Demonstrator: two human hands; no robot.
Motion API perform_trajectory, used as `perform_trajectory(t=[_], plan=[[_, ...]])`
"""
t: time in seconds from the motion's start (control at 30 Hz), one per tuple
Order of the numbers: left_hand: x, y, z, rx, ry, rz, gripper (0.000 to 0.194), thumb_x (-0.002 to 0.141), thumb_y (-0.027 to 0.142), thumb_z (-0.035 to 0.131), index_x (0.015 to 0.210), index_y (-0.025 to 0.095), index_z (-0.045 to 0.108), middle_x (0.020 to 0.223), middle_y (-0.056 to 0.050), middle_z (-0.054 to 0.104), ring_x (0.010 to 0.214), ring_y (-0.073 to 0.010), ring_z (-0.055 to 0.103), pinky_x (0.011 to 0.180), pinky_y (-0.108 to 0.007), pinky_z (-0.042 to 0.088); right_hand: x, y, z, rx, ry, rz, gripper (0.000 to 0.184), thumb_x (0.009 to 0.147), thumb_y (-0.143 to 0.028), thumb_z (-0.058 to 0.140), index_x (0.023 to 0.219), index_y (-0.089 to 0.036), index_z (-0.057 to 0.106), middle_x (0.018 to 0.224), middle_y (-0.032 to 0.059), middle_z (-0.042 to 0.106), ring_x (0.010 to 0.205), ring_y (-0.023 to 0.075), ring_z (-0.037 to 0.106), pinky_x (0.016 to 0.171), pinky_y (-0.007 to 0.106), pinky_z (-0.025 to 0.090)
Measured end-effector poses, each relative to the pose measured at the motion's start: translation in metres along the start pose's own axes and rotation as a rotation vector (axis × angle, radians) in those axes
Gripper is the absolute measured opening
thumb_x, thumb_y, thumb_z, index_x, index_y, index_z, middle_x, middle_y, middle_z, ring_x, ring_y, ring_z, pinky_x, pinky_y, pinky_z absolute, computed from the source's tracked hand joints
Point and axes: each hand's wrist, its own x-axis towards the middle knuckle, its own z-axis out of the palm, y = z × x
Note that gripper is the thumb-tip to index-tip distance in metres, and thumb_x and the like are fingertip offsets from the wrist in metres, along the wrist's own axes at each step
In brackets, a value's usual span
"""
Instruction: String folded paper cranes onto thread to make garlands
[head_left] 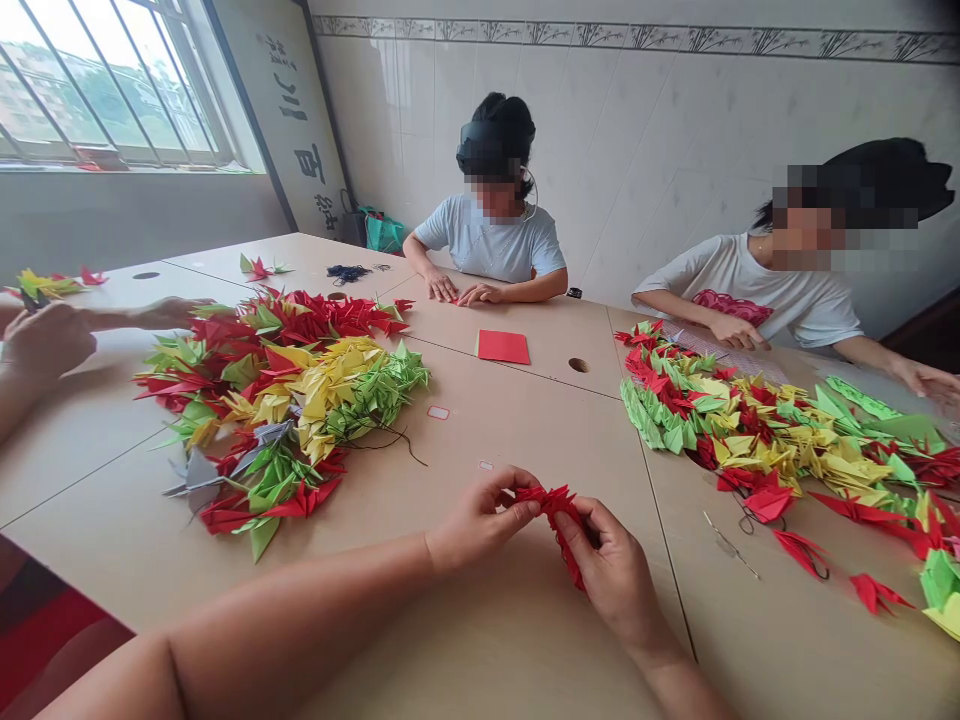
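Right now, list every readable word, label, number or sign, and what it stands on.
No text can be quoted with certainty.
Dark-framed panel beside the window: large dark characters, too slanted and blurred to read surely.
Red-bordered sticker on the tabletop: too small to read.
Smaller white sticker, nearer the left hand: too small to read.

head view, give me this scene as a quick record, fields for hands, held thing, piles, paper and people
left hand: pinching one end of the held piece
right hand: gripping its other part
held piece: red folded paper, above the table
left pile: red, yellow, green and some greyish folded paper
right pile: mostly red, yellow and green
red paper square: flat, between the piles
people: one in light blue, one in white, another's hand at left
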Motion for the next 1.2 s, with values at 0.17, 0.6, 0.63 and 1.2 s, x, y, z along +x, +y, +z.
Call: perform_trajectory(t=[0.17, 0.6, 0.63, 1.2], plan=[[0.0, 0.002, 0.0, -0.007, -0.031, -0.025, 0.023, 0.08, 0.038, 0.056, 0.088, 0.015, 0.057, 0.085, -0.004, 0.059, 0.082, -0.0151, 0.052, 0.076, -0.028, 0.042, 0.0, 0.0, 0.0, -0.003, -0.017, 0.004, 0.028, 0.082, -0.045, 0.053, 0.09, -0.019, 0.062, 0.069, 0.0016, 0.061, 0.059, 0.0137, 0.051, 0.054, 0.022, 0.043], [0.004, -0.004, -0.003, -0.239, -0.035, -0.145, 0.031, 0.072, 0.042, 0.065, 0.09, 0.016, 0.062, 0.084, -0.003, 0.058, 0.077, -0.0134, 0.052, 0.067, -0.026, 0.044, -0.004, 0.008, 0.001, 0.004, 0.042, -0.108, 0.033, 0.082, -0.036, 0.057, 0.112, -0.025, 0.053, 0.089, 0.0045, 0.068, 0.077, 0.0177, 0.062, 0.067, 0.026, 0.05], [0.005, -0.004, -0.003, -0.25, -0.032, -0.154, 0.03, 0.072, 0.041, 0.065, 0.089, 0.016, 0.063, 0.084, -0.003, 0.058, 0.077, -0.0132, 0.052, 0.067, -0.026, 0.044, -0.004, 0.008, 0.0, -0.002, 0.038, -0.108, 0.03, 0.082, -0.035, 0.057, 0.11, -0.025, 0.054, 0.085, 0.0035, 0.067, 0.074, 0.0169, 0.061, 0.065, 0.025, 0.049], [0.006, -0.001, -0.007, -0.124, 0.067, -0.147, 0.028, 0.078, 0.042, 0.058, 0.083, 0.015, 0.065, 0.074, -0.001, 0.055, 0.066, -0.0097, 0.047, 0.062, -0.023, 0.038, -0.001, -0.004, -0.002, -0.087, -0.149, -0.153, 0.016, 0.087, -0.034, 0.048, 0.09, -0.023, 0.059, 0.062, -0.0023, 0.053, 0.053, 0.012, 0.042, 0.049, 0.021, 0.038]])
